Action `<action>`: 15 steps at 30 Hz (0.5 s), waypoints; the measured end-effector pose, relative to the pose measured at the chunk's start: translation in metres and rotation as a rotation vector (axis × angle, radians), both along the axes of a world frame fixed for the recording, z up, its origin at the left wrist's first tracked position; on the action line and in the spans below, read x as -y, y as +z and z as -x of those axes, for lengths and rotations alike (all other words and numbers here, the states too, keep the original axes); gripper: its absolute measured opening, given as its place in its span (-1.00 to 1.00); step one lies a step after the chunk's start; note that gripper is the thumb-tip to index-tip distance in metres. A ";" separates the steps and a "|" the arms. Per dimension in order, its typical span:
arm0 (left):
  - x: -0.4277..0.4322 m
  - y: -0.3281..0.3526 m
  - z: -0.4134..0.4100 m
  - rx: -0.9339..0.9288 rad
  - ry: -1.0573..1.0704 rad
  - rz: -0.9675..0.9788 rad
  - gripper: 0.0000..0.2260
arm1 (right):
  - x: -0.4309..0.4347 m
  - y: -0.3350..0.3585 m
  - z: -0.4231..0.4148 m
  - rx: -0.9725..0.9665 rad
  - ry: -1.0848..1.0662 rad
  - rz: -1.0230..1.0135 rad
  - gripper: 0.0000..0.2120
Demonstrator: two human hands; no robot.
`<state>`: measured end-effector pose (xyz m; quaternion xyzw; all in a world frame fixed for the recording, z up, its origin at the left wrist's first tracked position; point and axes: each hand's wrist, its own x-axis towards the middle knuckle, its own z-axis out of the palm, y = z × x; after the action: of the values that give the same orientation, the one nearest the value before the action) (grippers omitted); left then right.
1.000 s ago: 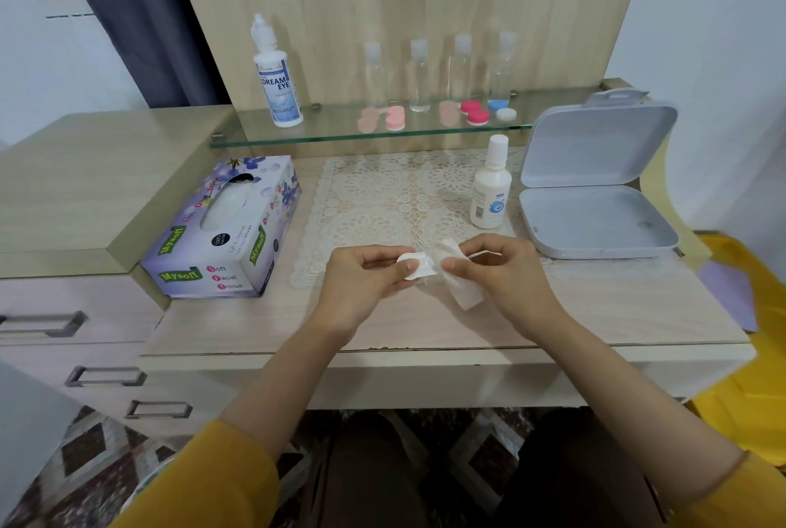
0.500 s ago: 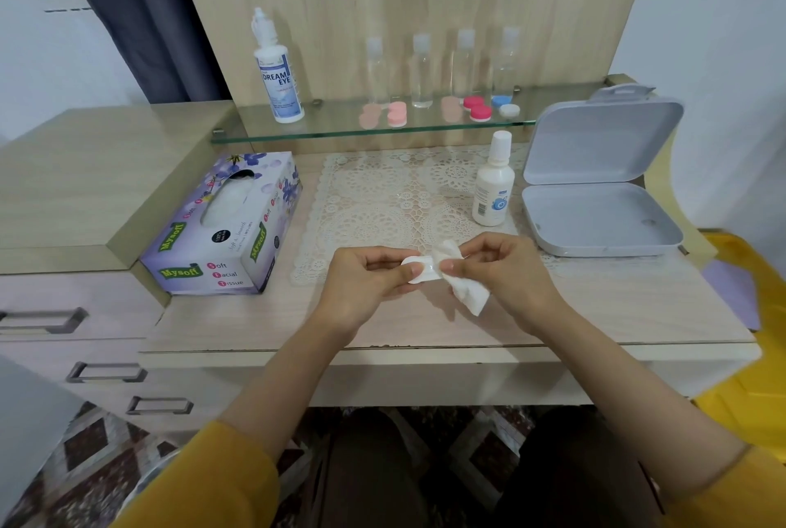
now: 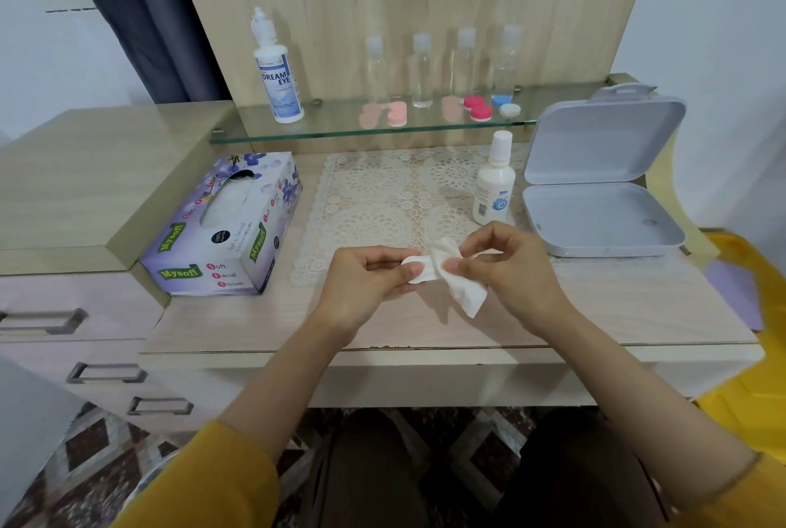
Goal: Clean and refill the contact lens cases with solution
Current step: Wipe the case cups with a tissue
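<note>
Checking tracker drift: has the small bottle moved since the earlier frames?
No. The small bottle still stands just left of the grey box.

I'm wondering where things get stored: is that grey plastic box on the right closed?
No, the grey plastic box lies open on the desk, its hinged lid standing up behind the base.

A small white plastic contact lens case [image 3: 413, 271] is held in mid-air near the centre, pinched at its left end by the left hand [image 3: 365, 285]. The right hand [image 3: 510, 268] pinches a crumpled white tissue [image 3: 463, 289] against its right end. A small white solution bottle [image 3: 493, 187] stands upright and capped just beyond. On the far glass shelf [image 3: 340, 132] lie a pink lens case [image 3: 397, 115], a red-lidded lens case [image 3: 479, 107] and a blue-and-white lens case [image 3: 506, 105].
</note>
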<state>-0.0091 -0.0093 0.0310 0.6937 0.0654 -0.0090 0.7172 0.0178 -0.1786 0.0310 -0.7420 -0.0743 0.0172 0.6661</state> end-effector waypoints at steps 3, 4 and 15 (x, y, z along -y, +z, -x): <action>0.002 0.001 0.000 0.000 -0.016 -0.007 -0.85 | 0.000 0.002 -0.001 -0.039 0.098 0.014 -0.82; 0.002 0.001 0.000 0.001 -0.018 -0.005 -0.85 | 0.001 0.002 -0.002 -0.047 0.118 0.014 -0.84; 0.002 -0.003 -0.001 -0.018 -0.013 -0.010 -0.86 | 0.005 -0.003 -0.003 -0.042 0.130 0.016 -0.84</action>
<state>-0.0076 -0.0116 0.0280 0.6976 0.0675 -0.0199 0.7131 0.0212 -0.1833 0.0280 -0.7404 -0.1081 0.0766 0.6589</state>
